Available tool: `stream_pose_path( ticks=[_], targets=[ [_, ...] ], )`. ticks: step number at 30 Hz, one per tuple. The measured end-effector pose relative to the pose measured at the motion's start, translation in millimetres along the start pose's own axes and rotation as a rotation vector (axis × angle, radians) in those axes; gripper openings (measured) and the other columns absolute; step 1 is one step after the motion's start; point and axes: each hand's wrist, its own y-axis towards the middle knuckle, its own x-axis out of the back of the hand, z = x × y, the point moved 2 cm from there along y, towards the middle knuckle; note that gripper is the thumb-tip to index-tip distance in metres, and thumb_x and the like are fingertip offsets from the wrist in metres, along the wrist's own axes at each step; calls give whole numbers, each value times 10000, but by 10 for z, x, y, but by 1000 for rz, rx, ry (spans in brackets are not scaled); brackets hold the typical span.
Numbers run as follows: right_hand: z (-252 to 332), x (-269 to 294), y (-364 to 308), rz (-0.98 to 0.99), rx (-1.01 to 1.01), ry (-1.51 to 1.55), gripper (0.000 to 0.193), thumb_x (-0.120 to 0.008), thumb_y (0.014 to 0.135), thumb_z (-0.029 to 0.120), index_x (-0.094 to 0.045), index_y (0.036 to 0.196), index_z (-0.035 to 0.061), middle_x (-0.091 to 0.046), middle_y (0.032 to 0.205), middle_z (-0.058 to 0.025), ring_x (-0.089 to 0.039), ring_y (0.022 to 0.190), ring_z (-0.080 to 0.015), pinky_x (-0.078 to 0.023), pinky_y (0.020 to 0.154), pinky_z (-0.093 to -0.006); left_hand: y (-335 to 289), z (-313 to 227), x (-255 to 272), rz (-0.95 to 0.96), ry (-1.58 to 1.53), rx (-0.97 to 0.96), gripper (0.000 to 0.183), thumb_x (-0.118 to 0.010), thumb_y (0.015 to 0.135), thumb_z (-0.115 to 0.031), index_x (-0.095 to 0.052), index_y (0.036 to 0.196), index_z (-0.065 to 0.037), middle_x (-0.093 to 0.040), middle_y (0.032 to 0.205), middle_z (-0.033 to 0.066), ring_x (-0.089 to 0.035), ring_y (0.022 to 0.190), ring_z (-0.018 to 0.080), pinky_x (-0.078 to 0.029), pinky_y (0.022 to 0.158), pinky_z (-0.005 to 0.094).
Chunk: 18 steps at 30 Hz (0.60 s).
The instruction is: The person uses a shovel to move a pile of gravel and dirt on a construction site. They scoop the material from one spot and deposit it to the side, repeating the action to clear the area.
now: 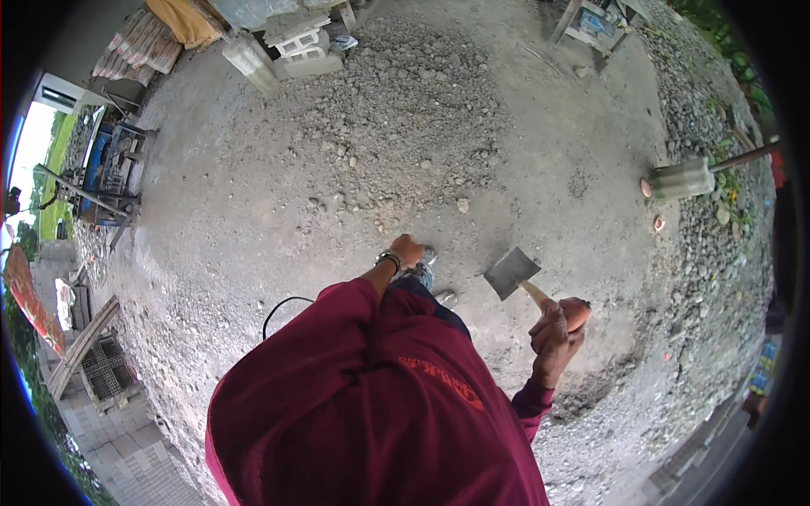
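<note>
My right hand (553, 336) is wrapped round the pale wooden handle of a square-bladed shovel (512, 272). A rounded reddish-brown part (576, 314) shows at the hand, and I cannot make out whether it belongs to the handle. The grey metal blade points away to the left, above or against the dusty ground; which of these is unclear. My left hand (408, 250), with a band or watch on its wrist, reaches forward over my shoe (419, 271). Its fingers look curled closed, and anything inside them is hidden.
Loose gravel (405, 126) spreads across the ground ahead. Concrete blocks (304, 51) and stacked sacks (139, 46) stand far left, with a blue metal frame (110, 169) nearer. A post in a concrete base (683, 179) rises at right. A dark cable (283, 314) curves beside my left sleeve.
</note>
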Motion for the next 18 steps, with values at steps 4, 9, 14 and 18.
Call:
stream_pose_path(
  ticks=[4, 9, 14, 18],
  targets=[
    [-80, -220, 30, 126, -118, -126, 272, -635, 881, 255, -529, 928, 8, -539, 517, -49, -490, 497, -109, -445, 833, -320, -17, -378, -68, 32, -273, 199, 231, -587, 782, -230, -689, 704, -38, -684, 650, 116, -680, 580, 227, -556, 564, 349],
    [55, -643, 132, 310, -186, -120, 233, -645, 833, 128, -540, 974, -25, -532, 527, -44, -495, 479, -105, -469, 696, -289, 14, -894, 16, 208, -391, 162, 348, -550, 838, -293, -696, 782, 18, -709, 753, 153, -705, 685, 258, -579, 619, 381],
    [775, -1252, 81, 798, -169, -536, 312, -752, 718, 76, -610, 981, -13, -597, 650, -86, -604, 543, -130, -463, 464, -272, 27, -1048, 133, 453, -732, 231, 744, -508, 891, -544, -490, 1251, 108, -678, 917, 257, -701, 754, 307, -582, 647, 429],
    [1222, -1436, 86, 1345, 778, -497, 466, -853, 661, 251, -670, 1003, -8, -641, 662, -127, -652, 566, -204, -502, 491, -313, 87, -1325, 124, 504, -921, 310, 744, -544, 866, -604, -567, 1034, 121, -649, 844, 277, -681, 657, 353, -568, 516, 470]
  ],
)
